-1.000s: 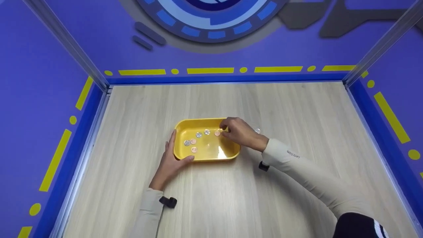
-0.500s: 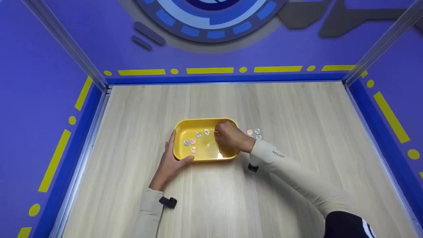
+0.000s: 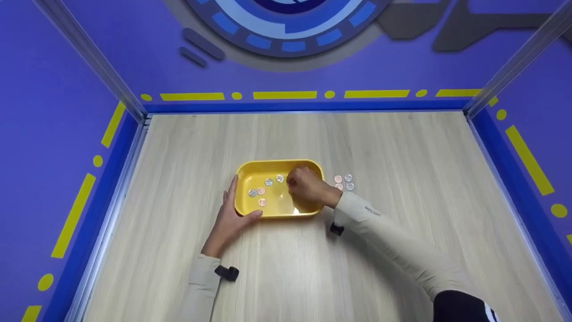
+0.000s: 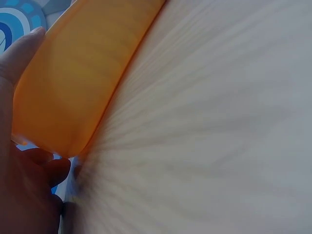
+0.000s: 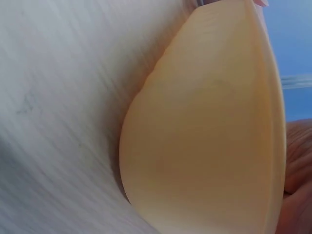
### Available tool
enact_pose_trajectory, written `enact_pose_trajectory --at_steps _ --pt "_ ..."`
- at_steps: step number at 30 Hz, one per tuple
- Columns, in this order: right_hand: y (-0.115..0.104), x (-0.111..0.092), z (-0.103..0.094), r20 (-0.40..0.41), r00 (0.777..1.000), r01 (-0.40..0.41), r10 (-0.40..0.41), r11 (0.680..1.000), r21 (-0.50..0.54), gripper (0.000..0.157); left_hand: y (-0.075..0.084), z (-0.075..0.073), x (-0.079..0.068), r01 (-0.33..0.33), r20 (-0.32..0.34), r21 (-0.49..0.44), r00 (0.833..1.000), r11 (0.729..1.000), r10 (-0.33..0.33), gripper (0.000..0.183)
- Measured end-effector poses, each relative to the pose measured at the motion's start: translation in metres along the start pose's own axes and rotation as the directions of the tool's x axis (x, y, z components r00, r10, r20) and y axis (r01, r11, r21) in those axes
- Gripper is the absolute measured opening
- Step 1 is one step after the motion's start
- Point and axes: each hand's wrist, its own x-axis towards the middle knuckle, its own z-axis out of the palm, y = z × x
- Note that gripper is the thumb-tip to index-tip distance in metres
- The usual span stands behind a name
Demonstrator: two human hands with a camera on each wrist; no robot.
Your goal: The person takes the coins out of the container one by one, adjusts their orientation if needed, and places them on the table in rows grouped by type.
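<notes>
Head view faces forward-down; close wrist views share the tray [image 3: 279, 208].

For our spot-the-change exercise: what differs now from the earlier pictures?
The right grip moved left in the yellow tray; a copper coin is now hidden, perhaps held. More coins right of the tray came into view. The left grip, tray and coins visible inside it stayed put.

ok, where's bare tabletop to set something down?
Free: tabletop between the yellow tray and back wall; also the near stretch between the sleeves. Crowded: inside the tray (coins, right hand), its left end (left hand), and just right of it (four more coins).
</notes>
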Motion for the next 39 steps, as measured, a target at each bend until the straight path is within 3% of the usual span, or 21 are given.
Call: enact_pose_trajectory --at_steps 5,15,21,31,39 --pt "0.002 0.001 0.001 0.063 0.998 0.010 -0.016 0.996 0.094 0.013 -0.001 0.000 0.000 0.005 0.001 -0.004 1.000 1.000 -0.005 0.128" --pt "0.001 0.000 0.006 -0.028 0.999 -0.013 0.015 0.997 0.078 0.017 0.000 0.000 0.001 -0.075 0.006 0.000 0.997 0.997 0.075 0.127" --pt "0.001 0.001 0.007 -0.031 0.999 -0.011 0.013 0.997 0.070 0.016 0.001 0.000 0.002 -0.050 0.000 0.002 0.999 0.999 0.050 0.126" --pt "-0.003 0.000 0.009 -0.008 0.996 -0.088 0.089 0.994 0.067 0.011 0.000 0.001 0.001 -0.002 0.001 -0.007 1.000 1.000 0.002 0.126" --pt "-0.010 -0.012 0.004 -0.057 0.997 -0.050 0.057 0.991 0.123 0.005 -0.001 0.000 0.000 0.001 -0.002 0.000 1.000 1.000 -0.001 0.127"
